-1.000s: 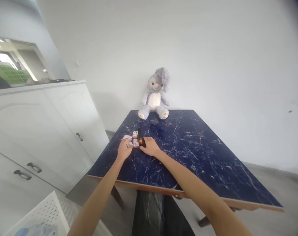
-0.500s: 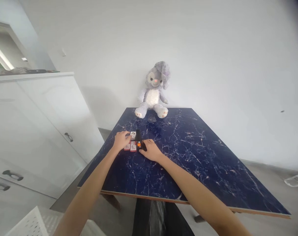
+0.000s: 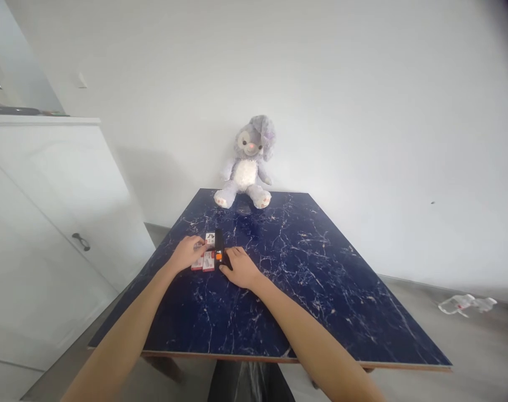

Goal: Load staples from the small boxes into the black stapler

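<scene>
My left hand (image 3: 187,254) has its fingers bent at the left side of a small white box with a dark picture (image 3: 210,239), the thumb over its lower edge. Below it, two small red-and-white boxes lie side by side: a right one (image 3: 209,261) and a left one (image 3: 197,264) partly hidden by the hand. Along their right side runs a long black object, which looks like a stapler (image 3: 219,240), with an orange patch. My right hand (image 3: 242,269) is closed on this object's right side, fingers and thumb curled against it.
Everything lies on a blue marble-patterned table (image 3: 304,290). A grey plush toy (image 3: 245,167) sits at its far edge against the wall. To the left stands a white cabinet (image 3: 48,195). Clear plastic items (image 3: 463,303) lie on the floor at the right.
The view has swung right, so table, toy and hands appear farther left and slightly lower. My left fingers have drawn back a little from the top of the upper box. The right hand stays at the stapler.
</scene>
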{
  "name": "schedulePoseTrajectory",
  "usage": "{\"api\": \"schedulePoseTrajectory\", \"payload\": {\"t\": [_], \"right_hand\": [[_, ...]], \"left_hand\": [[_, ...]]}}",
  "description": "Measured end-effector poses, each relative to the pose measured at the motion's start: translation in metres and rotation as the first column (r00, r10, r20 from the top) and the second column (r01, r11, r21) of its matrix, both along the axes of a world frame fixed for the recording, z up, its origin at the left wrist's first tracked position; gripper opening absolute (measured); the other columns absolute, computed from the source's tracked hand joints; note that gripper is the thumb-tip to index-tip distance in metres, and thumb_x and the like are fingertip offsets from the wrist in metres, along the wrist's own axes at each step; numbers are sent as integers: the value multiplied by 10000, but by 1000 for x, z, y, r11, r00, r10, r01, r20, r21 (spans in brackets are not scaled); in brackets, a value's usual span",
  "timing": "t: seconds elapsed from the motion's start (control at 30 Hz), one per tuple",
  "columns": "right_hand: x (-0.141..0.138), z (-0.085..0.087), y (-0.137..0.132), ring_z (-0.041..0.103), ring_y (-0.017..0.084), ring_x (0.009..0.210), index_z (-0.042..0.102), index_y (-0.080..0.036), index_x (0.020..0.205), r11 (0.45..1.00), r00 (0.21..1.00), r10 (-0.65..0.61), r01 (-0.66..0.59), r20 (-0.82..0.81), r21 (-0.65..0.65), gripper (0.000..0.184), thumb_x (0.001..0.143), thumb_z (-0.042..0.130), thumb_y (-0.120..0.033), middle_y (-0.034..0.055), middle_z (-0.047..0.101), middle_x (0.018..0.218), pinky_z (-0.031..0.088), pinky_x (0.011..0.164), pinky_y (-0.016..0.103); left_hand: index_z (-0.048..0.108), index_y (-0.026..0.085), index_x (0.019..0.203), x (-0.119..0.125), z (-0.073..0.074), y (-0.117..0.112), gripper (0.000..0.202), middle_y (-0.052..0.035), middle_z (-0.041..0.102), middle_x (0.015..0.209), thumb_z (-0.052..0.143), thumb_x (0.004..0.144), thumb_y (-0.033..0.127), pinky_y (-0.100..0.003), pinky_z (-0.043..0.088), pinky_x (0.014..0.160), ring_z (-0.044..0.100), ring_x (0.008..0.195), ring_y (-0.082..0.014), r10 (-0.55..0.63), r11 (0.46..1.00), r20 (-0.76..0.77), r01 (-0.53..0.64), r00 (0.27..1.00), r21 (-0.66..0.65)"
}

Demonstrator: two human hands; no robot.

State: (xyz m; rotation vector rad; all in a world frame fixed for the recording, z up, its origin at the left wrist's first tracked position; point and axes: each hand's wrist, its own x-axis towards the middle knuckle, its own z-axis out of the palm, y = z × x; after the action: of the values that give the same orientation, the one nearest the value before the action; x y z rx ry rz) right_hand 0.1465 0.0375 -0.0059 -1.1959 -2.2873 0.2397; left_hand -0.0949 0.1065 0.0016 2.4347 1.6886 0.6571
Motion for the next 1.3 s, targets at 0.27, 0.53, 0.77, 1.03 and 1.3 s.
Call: {"api": "schedulePoseTrajectory", "payload": {"t": [0.27, 0.53, 0.77, 1.03, 1.3], "right_hand": [[-2, -1, 11, 466, 274, 1033, 540, -153, 1045, 999, 988, -46, 45, 148, 9, 314, 854, 578, -399, 111, 574, 1078, 380, 968, 404], [-2, -1, 13, 452, 311, 1072, 517, -135, 1134, 998, 980, -44, 50, 195, -28, 373, 880, 522, -408, 148, 546, 1177, 398, 940, 444], [4, 0, 7, 460, 286, 1123, 550, -144, 1142, 999, 986, 4, 2, 165, -36, 327, 920, 527, -382, 142, 566, 1203, 376, 987, 413], [15, -11, 3, 506, 247, 1180, 565, -84, 1263, 990, 991, 134, -135, 27, 47, 378, 950, 515, -289, 159, 622, 1248, 329, 1070, 362], [33, -5, -8, 579, 227, 1081, 659, -158, 1161, 996, 992, 83, -84, -98, -4, 296, 877, 638, -240, 103, 683, 1139, 403, 994, 349]], "left_hand": [[678, 211, 1158, -13, -6, -6, 374, -68, 696, 1165, 555, 820, 314, -405, 452, 1004, 620, 1082, -265, 19, 999, 151, -24, 988, 29], [679, 211, 1127, -21, -11, -8, 383, -74, 686, 1110, 622, 834, 452, -339, 510, 850, 651, 875, -211, 200, 969, 192, -224, 961, 109], [665, 222, 1137, -30, -14, -14, 362, -36, 742, 970, 595, 843, 421, -327, 517, 819, 674, 794, -197, 292, 949, 217, -311, 931, 58], [726, 220, 1073, -23, -11, -24, 303, -50, 739, 1115, 524, 858, 290, -367, 451, 1009, 670, 1023, -233, 168, 973, 48, -174, 985, 151], [699, 205, 1119, -15, -9, -33, 371, -99, 729, 1072, 399, 958, 352, -387, 444, 973, 649, 1035, -262, 339, 927, -115, -312, 934, 206]]}}
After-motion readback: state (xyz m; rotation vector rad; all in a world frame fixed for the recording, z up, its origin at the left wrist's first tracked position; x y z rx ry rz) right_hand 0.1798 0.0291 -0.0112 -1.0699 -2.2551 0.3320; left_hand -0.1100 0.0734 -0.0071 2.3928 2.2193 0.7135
